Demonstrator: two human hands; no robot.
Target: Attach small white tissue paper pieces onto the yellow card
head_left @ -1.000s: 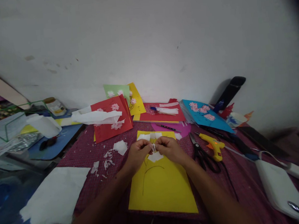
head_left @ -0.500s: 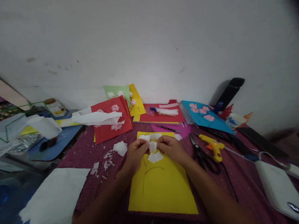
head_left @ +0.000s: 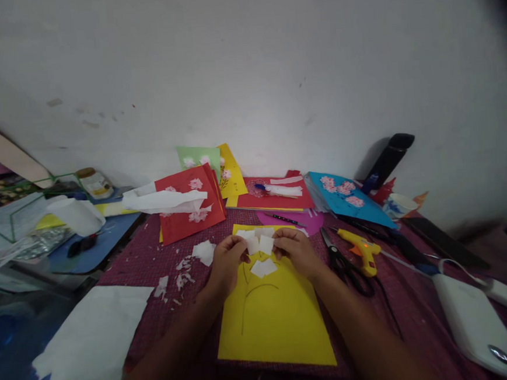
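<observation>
My left hand (head_left: pixel 228 262) pinches a small white tissue paper piece (head_left: pixel 252 244) at its left side. Opposite it, my right hand (head_left: pixel 297 251) is closed on a second tissue paper square (head_left: pixel 266 244). Both hands are over the upper part of a yellow sheet of paper (head_left: pixel 277 323) with curved dark lines drawn on it. Just below my fingers, further white tissue pieces (head_left: pixel 263 268) lie on the sheet. Another folded tissue piece (head_left: pixel 204 252) rests on the cloth left of my left hand.
Black scissors (head_left: pixel 345 267) and a yellow glue gun (head_left: pixel 361 249) lie to the right, near a white power bank-like box (head_left: pixel 476 319). Red card (head_left: pixel 186 221) and blue card (head_left: pixel 351 199) with pink flowers stand behind. A large white tissue sheet (head_left: pixel 98 331) is at left.
My hands have moved apart slightly. The single white patch between my fingers now shows as two separate tissue pieces, one in each hand.
</observation>
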